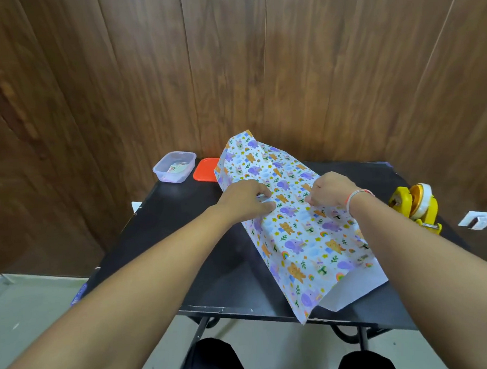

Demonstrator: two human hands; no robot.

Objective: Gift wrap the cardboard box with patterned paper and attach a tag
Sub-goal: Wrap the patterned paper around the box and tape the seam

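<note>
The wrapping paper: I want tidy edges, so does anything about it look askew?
Yes. The patterned paper lies diagonally on the black table, and its near corner pokes past the table's front edge, white underside showing on the right.

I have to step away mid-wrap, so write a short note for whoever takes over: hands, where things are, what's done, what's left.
Left hand and right hand both pinch the patterned paper along the top, where it is folded over the box; the box itself is hidden.
The paper's ends hang open near and far.
Tape dispenser stands at the table's right edge; a clear tub holding small cards and its orange lid sit far left.
Left: tape the seam, fold and tape both ends, attach a tag.
</note>
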